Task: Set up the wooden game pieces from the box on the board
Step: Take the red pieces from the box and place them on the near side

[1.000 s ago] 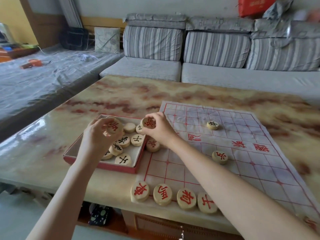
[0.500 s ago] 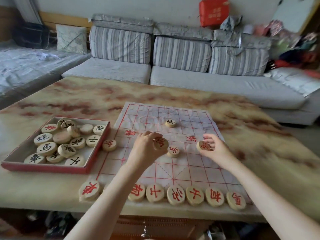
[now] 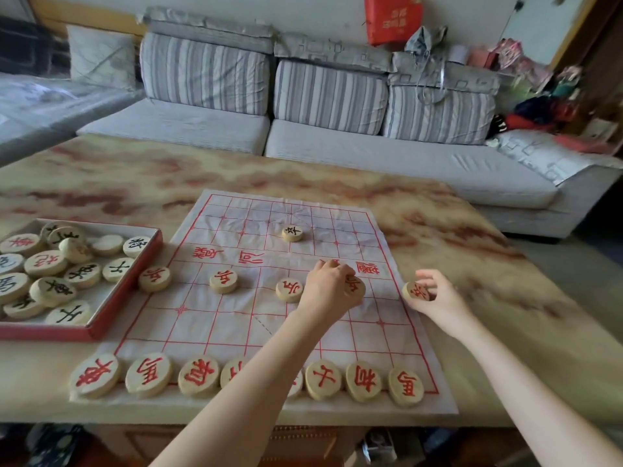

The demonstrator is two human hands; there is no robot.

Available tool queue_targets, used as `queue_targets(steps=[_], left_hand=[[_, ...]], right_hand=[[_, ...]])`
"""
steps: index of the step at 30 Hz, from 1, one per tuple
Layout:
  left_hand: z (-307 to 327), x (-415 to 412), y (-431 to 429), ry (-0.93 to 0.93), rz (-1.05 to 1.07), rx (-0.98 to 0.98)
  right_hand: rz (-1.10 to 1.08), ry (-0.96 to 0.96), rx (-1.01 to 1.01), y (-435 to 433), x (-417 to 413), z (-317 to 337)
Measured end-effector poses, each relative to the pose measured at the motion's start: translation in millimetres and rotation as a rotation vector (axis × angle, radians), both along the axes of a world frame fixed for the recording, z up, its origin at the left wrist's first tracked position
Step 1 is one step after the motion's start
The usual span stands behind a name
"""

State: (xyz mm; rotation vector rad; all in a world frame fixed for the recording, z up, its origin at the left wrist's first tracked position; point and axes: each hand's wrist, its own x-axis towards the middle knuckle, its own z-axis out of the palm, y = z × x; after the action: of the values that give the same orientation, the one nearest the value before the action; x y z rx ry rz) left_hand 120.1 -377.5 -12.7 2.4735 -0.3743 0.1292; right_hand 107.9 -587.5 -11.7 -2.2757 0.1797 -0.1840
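Evidently the person is filling out the red soldier rank, using both hands at once so that two discs can go down together. The left hand [image 3: 328,291] is pinching a red-lettered disc [image 3: 355,287] between thumb and curled fingers [image 3: 328,266], holding it at a line crossing just toward 3 o'clock of the three soldier discs [image 3: 223,281] already sitting in that rank. The right hand [image 3: 435,294] is clamping its fingers [image 3: 426,276] round a second red disc [image 3: 416,292] at the 3 o'clock edge of the board [image 3: 236,332], probably aiming for the rank's last point. Red back-row discs [image 3: 199,375] are lining the 6 o'clock edge, and one black disc [image 3: 292,233] is waiting toward 12 o'clock. The box [image 3: 128,291], at 9 o'clock on the tabletop [image 3: 135,183], is holding the remaining pieces, mostly black-lettered.
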Motion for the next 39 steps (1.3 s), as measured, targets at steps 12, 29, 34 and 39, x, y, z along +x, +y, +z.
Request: queue_targets(steps=[12,29,34,39], left_hand=[[-16,4,1,0.013,0.028,0.061],[24,-22,141,-0.139,0.249,-0.208],[30,-43,220,-0.19,0.378,-0.178],[28,-59,305,-0.221,0.576,-0.094]], right_hand=[[0.111,0.031,-0.09,6,-5,-3],[0.478,-0.062,-0.069,163,-6,44],[0.585,-0.006,-0.043,231,-4,41],[0.676,-0.001,-0.026,292,2,39]])
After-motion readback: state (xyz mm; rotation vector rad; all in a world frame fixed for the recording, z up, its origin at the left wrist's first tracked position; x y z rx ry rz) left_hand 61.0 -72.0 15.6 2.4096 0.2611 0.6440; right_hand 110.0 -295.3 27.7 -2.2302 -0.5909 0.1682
